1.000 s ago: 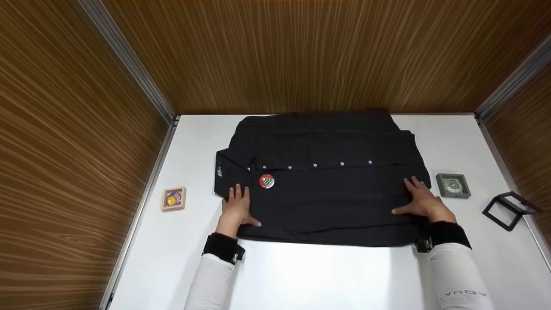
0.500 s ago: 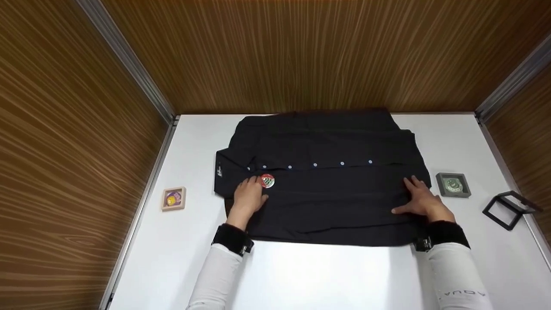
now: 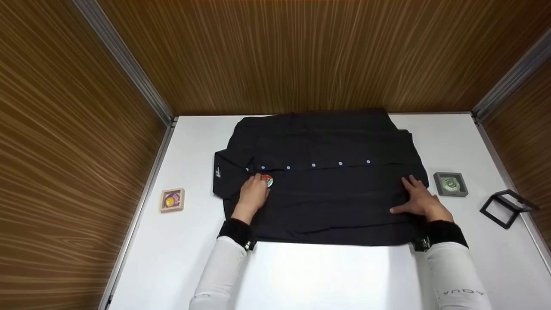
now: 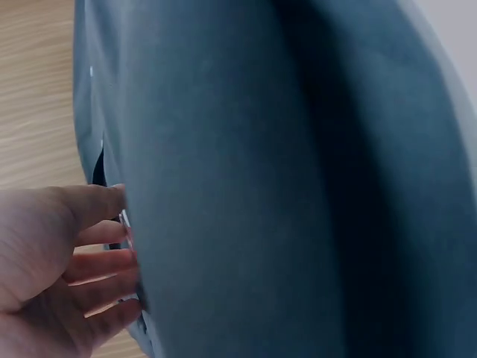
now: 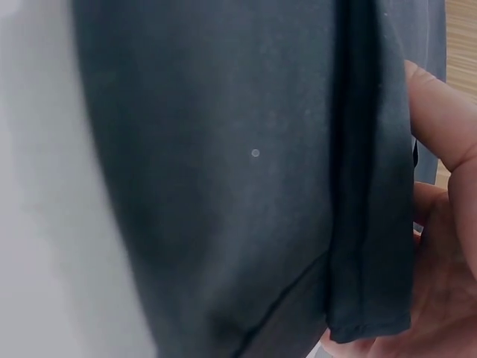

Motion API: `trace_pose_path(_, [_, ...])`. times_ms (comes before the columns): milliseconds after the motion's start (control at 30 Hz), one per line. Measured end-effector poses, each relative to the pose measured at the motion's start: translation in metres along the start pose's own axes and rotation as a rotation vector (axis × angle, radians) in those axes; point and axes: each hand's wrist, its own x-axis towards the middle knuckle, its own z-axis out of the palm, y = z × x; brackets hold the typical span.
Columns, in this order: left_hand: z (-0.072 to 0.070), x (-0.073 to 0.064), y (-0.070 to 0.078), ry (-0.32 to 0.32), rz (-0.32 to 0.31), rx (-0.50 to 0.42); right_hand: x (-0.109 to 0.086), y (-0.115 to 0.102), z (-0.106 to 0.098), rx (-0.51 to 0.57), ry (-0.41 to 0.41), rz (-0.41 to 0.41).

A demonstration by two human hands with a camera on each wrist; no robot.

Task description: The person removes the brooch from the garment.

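A black button-up shirt [image 3: 340, 193] lies flat on the white table, its collar [image 3: 228, 170] to the left. Near the collar is a small round red, white and green badge [image 3: 270, 181] on the shirt front. My left hand [image 3: 253, 193] has its thumb and fingertips at the badge, pinching its edge and partly covering it; in the left wrist view the badge's rim [image 4: 127, 227] shows between them. My right hand [image 3: 419, 201] rests on the shirt near its hem with fingers spread. Most of the shirt [image 5: 223, 186] looms close in the right wrist view.
A small wooden frame [image 3: 172, 200] with a purple and yellow picture lies left of the shirt. On the right are a grey frame [image 3: 450, 184] with a green picture and a black folding stand [image 3: 506, 209]. Wood-grain panels [image 3: 275, 56] enclose the table.
My left hand has slid up and right from the shirt's lower left to the badge, and its fingers have drawn in around it. My right hand has stayed in place.
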Motion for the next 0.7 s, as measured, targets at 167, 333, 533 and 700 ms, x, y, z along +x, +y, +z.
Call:
trace_pose_path(167, [0.0031, 0.0051, -0.0022, 0.039, -0.001, -0.025, -0.0001, 0.0005, 0.0007, 0.011, 0.004, -0.007])
trace_pose_path(333, [0.0055, 0.0082, -0.0035, 0.057, -0.017, -0.050, -0.0011, 0.0001, 0.0003, 0.027, 0.006, -0.014])
trace_pose_path(533, [0.0079, 0.0082, -0.0032, 0.087, -0.019, -0.026, -0.0014, 0.0010, 0.0014, 0.027, 0.009, -0.017])
trace_pose_path(700, [0.0064, 0.0065, -0.0034, 0.135, 0.000, -0.035, -0.0019, -0.0013, 0.0006, 0.017, 0.011, -0.012])
